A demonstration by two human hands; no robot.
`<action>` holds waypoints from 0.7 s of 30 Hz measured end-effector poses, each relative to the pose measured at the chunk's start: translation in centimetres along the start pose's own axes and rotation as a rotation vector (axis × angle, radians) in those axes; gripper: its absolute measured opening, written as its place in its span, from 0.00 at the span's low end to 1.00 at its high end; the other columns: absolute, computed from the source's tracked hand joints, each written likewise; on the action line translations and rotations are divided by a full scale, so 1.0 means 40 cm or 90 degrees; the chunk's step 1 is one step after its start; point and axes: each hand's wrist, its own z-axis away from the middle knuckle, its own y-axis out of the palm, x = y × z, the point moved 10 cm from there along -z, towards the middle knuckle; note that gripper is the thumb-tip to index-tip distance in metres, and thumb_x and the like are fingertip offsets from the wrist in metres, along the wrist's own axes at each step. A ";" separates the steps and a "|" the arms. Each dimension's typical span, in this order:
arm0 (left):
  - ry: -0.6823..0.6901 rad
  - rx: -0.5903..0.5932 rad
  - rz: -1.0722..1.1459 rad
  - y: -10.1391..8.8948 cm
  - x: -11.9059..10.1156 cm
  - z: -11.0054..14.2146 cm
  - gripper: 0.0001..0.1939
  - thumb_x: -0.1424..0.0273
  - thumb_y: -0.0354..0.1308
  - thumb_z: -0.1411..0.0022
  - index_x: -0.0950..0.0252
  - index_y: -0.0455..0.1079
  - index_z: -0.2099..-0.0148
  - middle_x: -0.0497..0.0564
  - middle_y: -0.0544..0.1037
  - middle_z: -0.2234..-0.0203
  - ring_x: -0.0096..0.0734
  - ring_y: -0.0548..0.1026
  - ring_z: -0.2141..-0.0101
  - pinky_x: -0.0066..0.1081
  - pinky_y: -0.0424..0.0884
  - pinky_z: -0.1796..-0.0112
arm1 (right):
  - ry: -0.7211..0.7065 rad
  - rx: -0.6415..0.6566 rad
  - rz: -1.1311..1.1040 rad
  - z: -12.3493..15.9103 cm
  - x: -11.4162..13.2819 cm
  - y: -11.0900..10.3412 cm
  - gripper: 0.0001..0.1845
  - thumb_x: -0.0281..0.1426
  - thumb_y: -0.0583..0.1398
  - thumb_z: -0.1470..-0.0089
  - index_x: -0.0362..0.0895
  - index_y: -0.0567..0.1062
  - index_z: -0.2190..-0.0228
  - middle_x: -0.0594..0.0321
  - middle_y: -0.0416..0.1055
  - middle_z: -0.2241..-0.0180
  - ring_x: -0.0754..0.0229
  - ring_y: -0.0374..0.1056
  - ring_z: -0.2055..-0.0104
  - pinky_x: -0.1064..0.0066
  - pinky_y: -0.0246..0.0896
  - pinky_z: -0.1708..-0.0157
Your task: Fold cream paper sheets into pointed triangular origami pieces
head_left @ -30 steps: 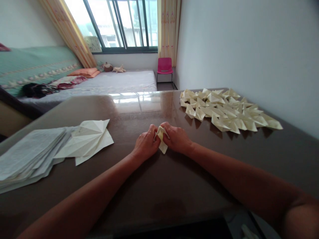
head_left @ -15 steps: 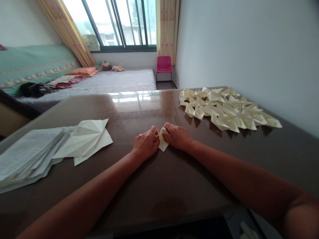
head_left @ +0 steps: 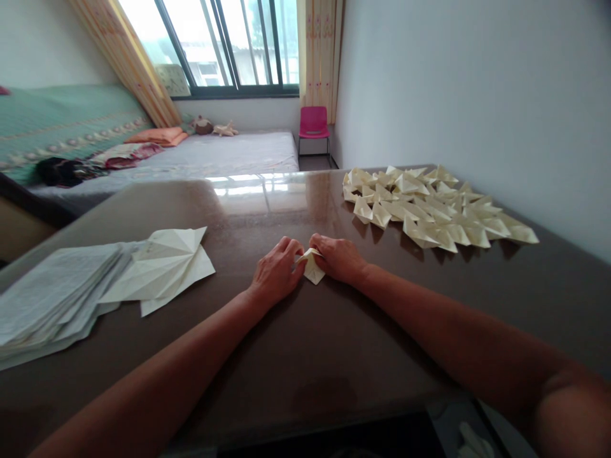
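Observation:
A small piece of cream folded paper is between my hands above the middle of the brown table, its pointed end toward me. My left hand pinches its left side, fingers bent and closed. On the other side, my right hand grips the right edge between thumb and curled fingers. My fingers cover parts of both sides of the paper, so its full shape is hidden. Creased, unfolded cream sheets lie to the left, beyond my left forearm.
Several cream folded paper pieces are grouped at the table's right, near the wall. A stack of printed paper lies at the far left. Past the glossy table stand a bed and a pink chair.
The folded paper has tilted and more of its top shows as a raised peak. My left fingers have shifted slightly up and away, and my right thumb has moved off its front.

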 end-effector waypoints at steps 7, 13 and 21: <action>0.106 0.053 0.000 0.011 -0.023 0.011 0.09 0.72 0.48 0.40 0.60 0.67 0.59 0.50 0.72 0.63 0.32 0.70 0.63 0.29 0.65 0.65 | -0.130 0.019 -0.151 0.019 -0.014 -0.027 0.15 0.30 0.61 0.51 0.47 0.70 0.59 0.64 0.69 0.59 0.65 0.65 0.69 0.75 0.54 0.69; 0.184 0.107 -0.063 0.012 -0.035 0.027 0.13 0.68 0.44 0.33 0.58 0.70 0.58 0.50 0.73 0.61 0.32 0.69 0.60 0.27 0.65 0.69 | -0.262 0.110 -0.199 0.035 -0.029 -0.037 0.09 0.32 0.60 0.46 0.50 0.78 0.63 0.65 0.71 0.60 0.67 0.66 0.68 0.75 0.57 0.66; 0.282 0.153 -0.135 0.017 -0.084 0.043 0.13 0.71 0.45 0.32 0.65 0.71 0.58 0.55 0.73 0.59 0.37 0.67 0.55 0.31 0.69 0.60 | -0.314 0.145 -0.099 0.052 -0.012 -0.043 0.15 0.30 0.59 0.46 0.55 0.78 0.57 0.62 0.71 0.59 0.60 0.67 0.57 0.70 0.59 0.59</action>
